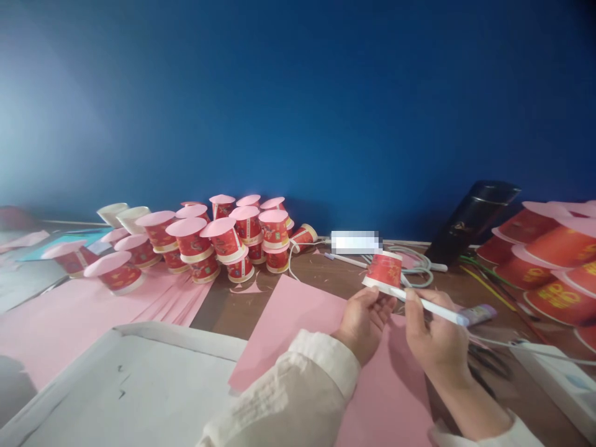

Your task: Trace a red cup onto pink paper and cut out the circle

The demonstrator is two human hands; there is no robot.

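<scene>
Item: red paper cup [384,269], one, printed, wider white edge downward, slightly tilted. Location: before you, above the far part of a pink sheet [302,310]. Your left hand [365,320] had its grip closed on the cup at the lower edge, the other fingers curled beneath.

Item: white pen [444,310], one, pale blue at the near end. Your right hand [435,338] had its grip closed round it, the far end aimed at the cup's lower edge; whether it touched, you could not tell.

Surface: brown tabletop [216,316], carrying the pink sheet under your forearms.

To your left: red cups topped with pink discs [226,239], some stacked in twos; two white cups [134,217] behind them, tilted; a pink pile of paper [65,316] under the nearest; a white tray [177,379] in front.

Beyond the hands: a cup on its side [305,238], a second pen [347,261], and a coiled pale cable [424,277].

To your right: a black bottle [470,220], leaning in view; yellow and green pencils [488,287]; more red cups [554,299], stacked, with pink discs.
</scene>
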